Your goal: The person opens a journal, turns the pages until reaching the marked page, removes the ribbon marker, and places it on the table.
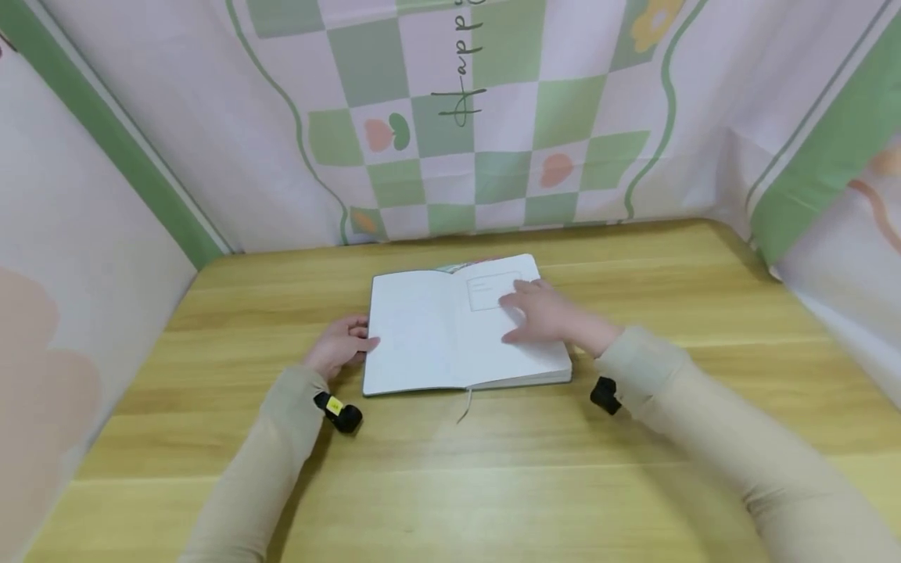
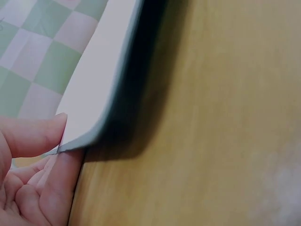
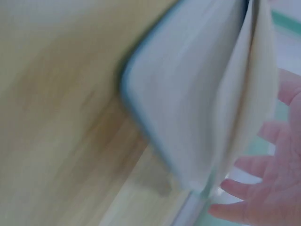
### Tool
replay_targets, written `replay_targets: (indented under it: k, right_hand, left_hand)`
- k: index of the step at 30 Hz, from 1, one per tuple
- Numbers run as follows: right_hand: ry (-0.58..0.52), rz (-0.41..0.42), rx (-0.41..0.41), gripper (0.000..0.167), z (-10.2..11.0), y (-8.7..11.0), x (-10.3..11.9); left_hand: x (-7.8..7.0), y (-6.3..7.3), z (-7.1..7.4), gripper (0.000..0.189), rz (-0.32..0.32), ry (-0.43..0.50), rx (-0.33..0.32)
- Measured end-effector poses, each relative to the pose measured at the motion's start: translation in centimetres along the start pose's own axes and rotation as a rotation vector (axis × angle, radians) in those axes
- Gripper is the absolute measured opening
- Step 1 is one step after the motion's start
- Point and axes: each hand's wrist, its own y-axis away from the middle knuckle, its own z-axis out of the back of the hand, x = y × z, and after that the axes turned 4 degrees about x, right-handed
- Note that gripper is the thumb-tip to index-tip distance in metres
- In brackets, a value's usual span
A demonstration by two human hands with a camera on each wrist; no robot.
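An open notebook (image 1: pixel 415 332) with blank left page and a small printed box on the right page lies on the wooden table. At its left edge my left hand (image 1: pixel 339 346) pinches the cover; in the left wrist view the thumb (image 2: pixel 35 136) is on the page and fingers are underneath, the edge slightly off the table. Over the right page is my right hand (image 1: pixel 540 313), fingers spread. The right wrist view, blurred, shows these fingers (image 3: pixel 254 165) beside the pages (image 3: pixel 188 89); whether they touch the paper I cannot tell.
A thin ribbon bookmark (image 1: pixel 465 407) hangs from the notebook's lower edge onto the table (image 1: pixel 450 493). Something colourful (image 1: pixel 457 267) peeks out behind the notebook's top edge. A checked curtain (image 1: pixel 450 156) hangs along the table's back edge. Each wrist carries a small black camera (image 1: pixel 341 413).
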Motion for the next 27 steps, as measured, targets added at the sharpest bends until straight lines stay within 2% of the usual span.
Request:
replay_targets:
  k: [4,13,19,27]
  right_hand:
    - [-0.085,-0.081,-0.038,0.086,0.3,-0.8,-2.0]
    - [-0.213,-0.082,-0.111,0.109,1.0,-2.3,-4.4]
    - [-0.278,-0.107,-0.120,0.104,2.0,-3.2,-5.1]
    - [-0.238,-0.147,-0.086,0.098,2.8,-3.6,-5.4]
  left_hand:
    - [0.0,0.1,0.0,0.057,0.005,0.003,-0.009]
    - [0.0,0.0,-0.1,0.058,0.007,0.008,-0.006]
    - [0.0,-0.1,-0.1,0.057,0.002,0.017,-0.013]
    - [0.2,-0.1,-0.2,0.055,-0.009,0.027,-0.020]
